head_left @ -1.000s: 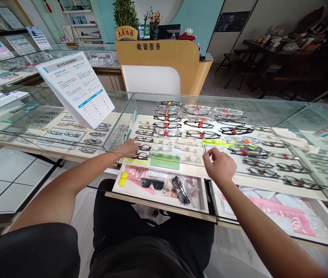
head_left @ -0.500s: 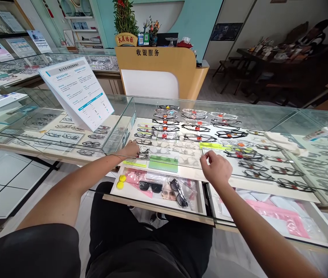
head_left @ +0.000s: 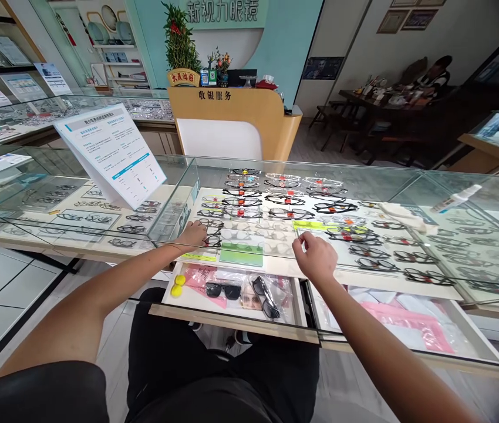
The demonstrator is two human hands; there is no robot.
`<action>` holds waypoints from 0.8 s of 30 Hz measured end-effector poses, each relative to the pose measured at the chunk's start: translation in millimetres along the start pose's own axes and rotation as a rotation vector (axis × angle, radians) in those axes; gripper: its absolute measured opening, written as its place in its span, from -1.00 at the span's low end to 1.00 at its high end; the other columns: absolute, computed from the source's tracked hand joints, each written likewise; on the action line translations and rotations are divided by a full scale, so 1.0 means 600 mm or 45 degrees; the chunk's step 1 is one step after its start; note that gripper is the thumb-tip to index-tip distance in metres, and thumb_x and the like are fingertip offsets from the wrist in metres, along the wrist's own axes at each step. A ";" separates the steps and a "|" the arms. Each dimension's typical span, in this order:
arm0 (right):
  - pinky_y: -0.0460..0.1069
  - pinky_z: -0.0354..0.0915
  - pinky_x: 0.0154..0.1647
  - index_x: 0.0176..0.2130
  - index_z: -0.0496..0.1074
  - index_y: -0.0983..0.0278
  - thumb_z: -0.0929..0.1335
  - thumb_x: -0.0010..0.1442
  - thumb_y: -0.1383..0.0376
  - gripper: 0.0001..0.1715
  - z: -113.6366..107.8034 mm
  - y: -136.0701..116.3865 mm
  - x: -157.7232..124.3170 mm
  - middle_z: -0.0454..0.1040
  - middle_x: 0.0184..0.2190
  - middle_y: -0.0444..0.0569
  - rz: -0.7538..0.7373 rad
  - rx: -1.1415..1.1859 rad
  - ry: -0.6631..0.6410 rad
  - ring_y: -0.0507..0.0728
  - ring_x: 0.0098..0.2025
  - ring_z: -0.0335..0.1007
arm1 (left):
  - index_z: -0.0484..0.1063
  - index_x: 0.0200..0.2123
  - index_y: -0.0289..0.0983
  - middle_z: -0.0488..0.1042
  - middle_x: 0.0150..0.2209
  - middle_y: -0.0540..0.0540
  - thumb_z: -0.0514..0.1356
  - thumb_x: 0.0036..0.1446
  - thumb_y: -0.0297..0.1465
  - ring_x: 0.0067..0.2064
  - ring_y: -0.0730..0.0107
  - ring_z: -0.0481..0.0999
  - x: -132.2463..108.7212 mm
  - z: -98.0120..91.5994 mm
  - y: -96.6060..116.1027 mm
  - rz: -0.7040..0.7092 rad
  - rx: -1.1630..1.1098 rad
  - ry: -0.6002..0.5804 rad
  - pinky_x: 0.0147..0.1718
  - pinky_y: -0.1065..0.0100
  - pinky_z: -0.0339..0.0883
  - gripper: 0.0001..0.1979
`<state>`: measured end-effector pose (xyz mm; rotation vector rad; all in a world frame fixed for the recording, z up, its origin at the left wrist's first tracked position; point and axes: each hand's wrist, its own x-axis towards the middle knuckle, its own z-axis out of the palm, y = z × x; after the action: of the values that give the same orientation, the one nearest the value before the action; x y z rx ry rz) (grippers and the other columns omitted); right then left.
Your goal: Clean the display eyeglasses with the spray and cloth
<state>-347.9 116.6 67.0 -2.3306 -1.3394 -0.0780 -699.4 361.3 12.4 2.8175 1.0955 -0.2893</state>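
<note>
My left hand point(head_left: 193, 235) reaches into the glass showcase and rests on the left end of the white display tray point(head_left: 276, 264), its fingers touching a dark pair of glasses point(head_left: 212, 240). My right hand point(head_left: 317, 258) hovers over the tray's front edge with its fingers curled in a loose pinch; nothing shows in them. Rows of eyeglass frames point(head_left: 285, 200) lie on the tray, with a green card point(head_left: 241, 254) between my hands.
Below the tray, an open drawer point(head_left: 232, 317) holds sunglasses point(head_left: 223, 289), bagged glasses and two yellow discs point(head_left: 178, 285). A slanted information sign point(head_left: 111, 153) stands on the glass at left. A wooden cashier desk point(head_left: 232, 117) faces me; pink packets point(head_left: 403, 320) lie in the right drawer.
The view has tilted up and shifted, so more of the shop's back wall shows. Both hands stay at about the same spots on the tray.
</note>
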 end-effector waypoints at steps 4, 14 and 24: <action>0.04 -0.18 -0.28 -0.25 0.54 0.24 0.33 0.45 0.16 -0.71 0.000 -0.001 0.000 0.35 -0.44 -0.07 0.002 -0.003 -0.001 0.12 -0.40 0.03 | 0.66 -0.20 -0.20 0.61 0.17 -0.27 0.37 0.29 -0.33 0.27 -0.19 0.36 -0.035 -0.015 0.037 0.024 -0.064 -0.010 0.16 -0.06 0.17 -0.92; 0.05 -0.17 -0.27 -0.24 0.53 0.24 0.33 0.46 0.15 -0.72 0.003 0.002 0.000 0.36 -0.43 -0.06 0.004 -0.034 -0.007 0.12 -0.38 0.03 | 0.62 -0.15 -0.15 0.59 0.17 -0.21 0.31 0.40 -0.23 0.21 -0.06 0.45 -0.185 -0.075 0.140 0.369 -0.466 -0.176 0.19 -0.01 0.28 -0.86; 0.04 -0.16 -0.28 -0.24 0.52 0.24 0.32 0.46 0.16 -0.71 0.004 0.003 0.001 0.38 -0.42 -0.05 -0.001 -0.032 -0.004 0.13 -0.37 0.07 | 0.64 -0.16 -0.02 0.58 0.21 -0.09 0.27 0.47 -0.03 0.27 -0.09 0.40 -0.239 -0.285 0.148 0.523 -0.344 0.060 0.28 -0.03 0.19 -0.74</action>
<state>-346.5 117.2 64.1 -2.3522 -1.3480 -0.0917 -719.1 230.0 212.7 2.7236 0.4929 -0.0330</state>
